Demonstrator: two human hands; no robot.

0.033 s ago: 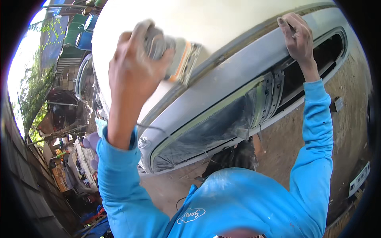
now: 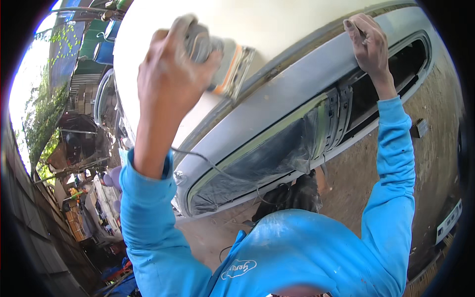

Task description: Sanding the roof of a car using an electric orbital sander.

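Observation:
My left hand is wrapped round a power sander, a grey tool with an orange stripe and a flat pad. Its pad lies by the edge of a car's pale cream roof, next to the dull brown roof channel. A thin dark cable hangs past the left wrist and down the car's side. Over the grey side frame, close to the channel, my right hand is closed with curled fingers. Whatever those fingers hold, if anything, is hidden.
Dark plastic sheeting with pale green tape covers one window opening; another opening shows dark. A small grey block lies on the dirt ground. Cluttered goods and blue barrels stand to the left.
The sander and my left hand have shifted slightly up and to the right. The cable below the wrist now arcs further across the car's side. My right hand has barely moved.

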